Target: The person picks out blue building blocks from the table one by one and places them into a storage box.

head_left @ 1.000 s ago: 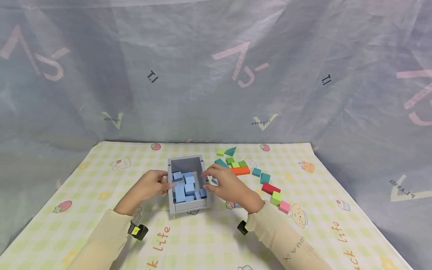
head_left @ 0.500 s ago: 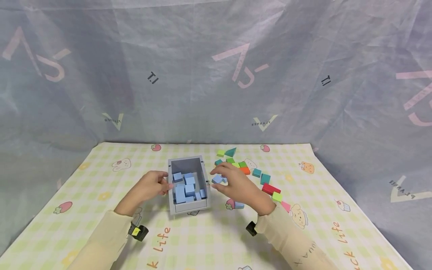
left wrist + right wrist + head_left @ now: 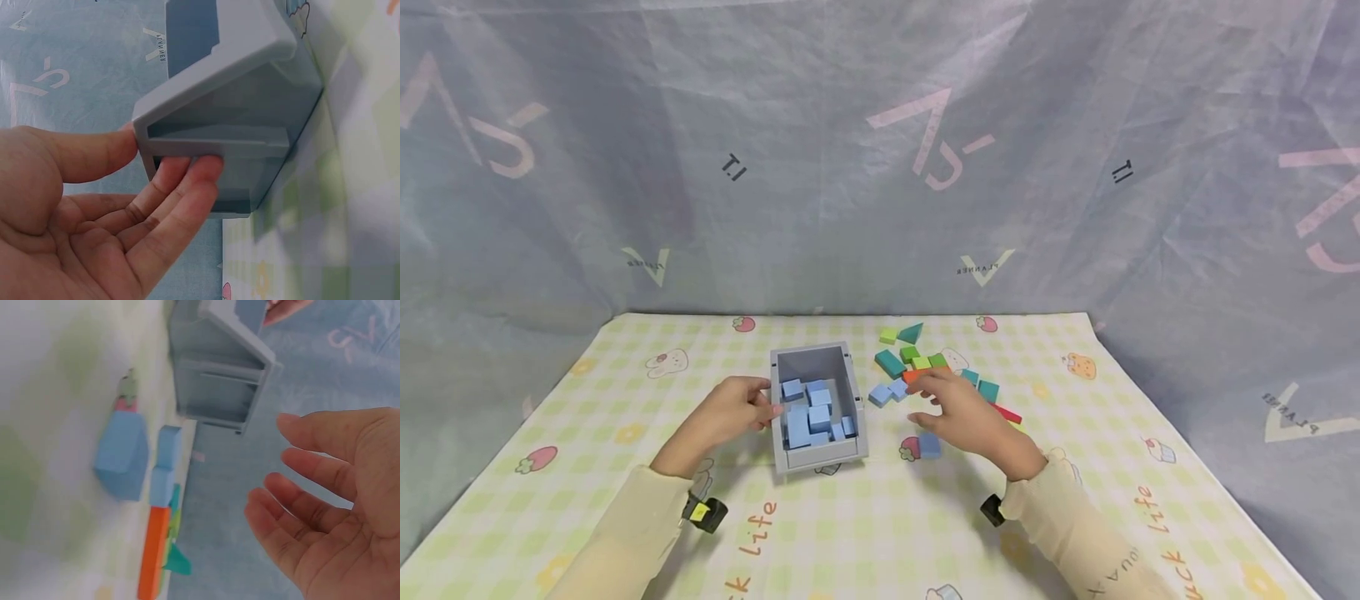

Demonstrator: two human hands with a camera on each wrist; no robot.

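My left hand (image 3: 726,414) holds the left rim of a grey plastic bin (image 3: 820,456). In the left wrist view the thumb lies against the rim and the fingers (image 3: 169,240) are tucked under its edge. Several light blue blocks (image 3: 798,427) lie inside the bin. My right hand (image 3: 962,414) hovers right of the bin with fingers apart and nothing in them. Near it on the cloth is a blue block (image 3: 929,446), seen larger in the right wrist view. Two small blue blocks (image 3: 880,395) sit side by side between the bin and that hand.
Beyond the right hand lie a teal block (image 3: 891,363), green blocks (image 3: 910,355), an orange block (image 3: 913,377) and a red block (image 3: 1008,413), partly covered by the hand. A teal triangular block (image 3: 911,333) stands farther back. A checked cloth (image 3: 850,533) covers the table.
The right hand has drawn away from the bin's right side, moving rightward over the loose blocks. That uncovers the two small blue blocks. The left hand keeps its hold on the rim.
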